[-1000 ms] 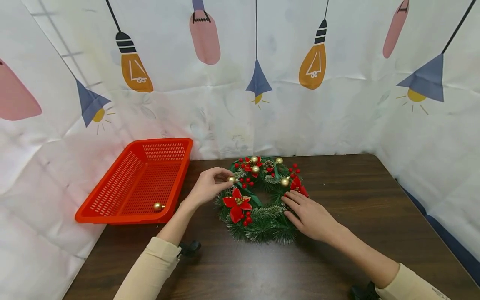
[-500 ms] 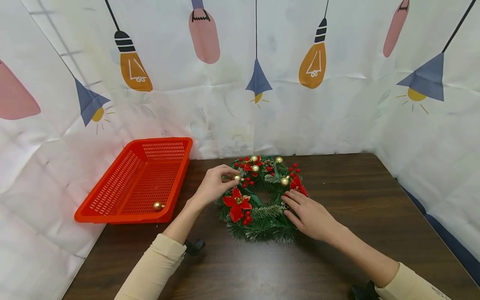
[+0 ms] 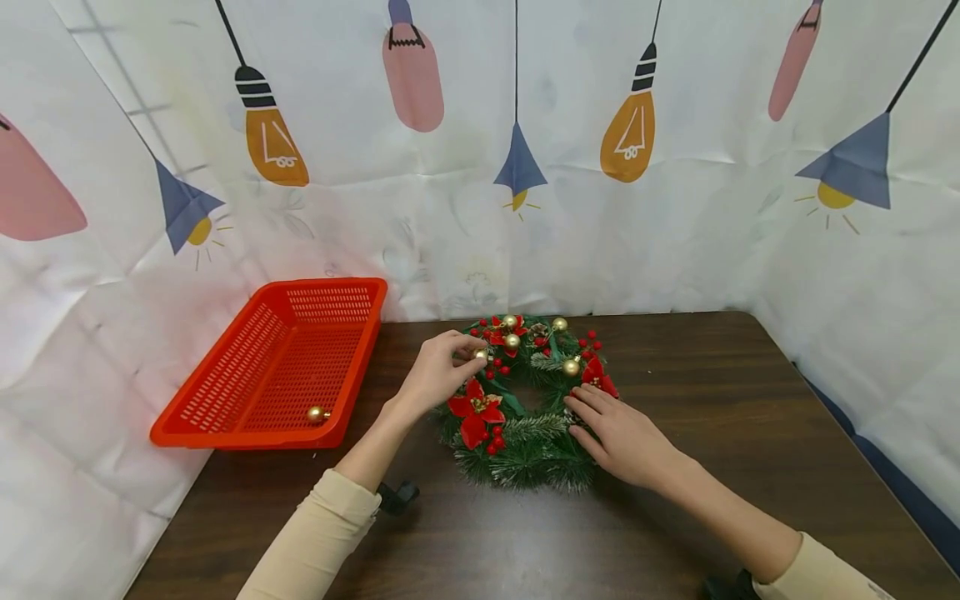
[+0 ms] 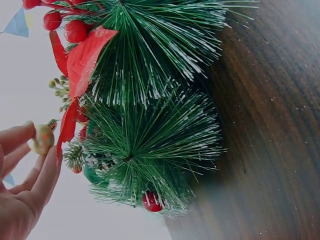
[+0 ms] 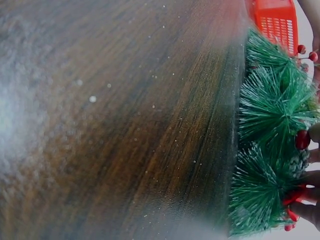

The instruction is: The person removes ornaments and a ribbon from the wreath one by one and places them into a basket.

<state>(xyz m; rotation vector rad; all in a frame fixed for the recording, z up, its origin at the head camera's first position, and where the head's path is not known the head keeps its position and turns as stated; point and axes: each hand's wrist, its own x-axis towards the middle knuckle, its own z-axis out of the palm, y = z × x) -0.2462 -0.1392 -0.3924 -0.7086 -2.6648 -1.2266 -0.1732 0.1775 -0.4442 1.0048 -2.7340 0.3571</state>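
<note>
A green wreath (image 3: pixel 525 454) with red poinsettias, berries and gold balls lies on the table. My left hand (image 3: pixel 441 367) pinches a small gold ball ornament (image 4: pixel 44 139) between thumb and fingers, just above the wreath's left side, beside a red poinsettia (image 3: pixel 476 410). Whether the ball touches the wreath I cannot tell. My right hand (image 3: pixel 622 435) rests on the wreath's right side with its fingers extended, near another red poinsettia (image 3: pixel 597 377). In the right wrist view only fingertips (image 5: pixel 311 179) show, against the greenery and a red berry (image 5: pixel 302 139).
A red plastic basket (image 3: pixel 258 438) stands on the left of the dark wooden table (image 3: pixel 697 367), with one gold ball (image 3: pixel 316 414) inside it. Behind the table hangs a white curtain (image 3: pixel 450 242) printed with lamps and bulbs.
My left hand has moved slightly right over the wreath with the gold ball ornament, toward the red berries. The right hand has stayed in place on the wreath.
</note>
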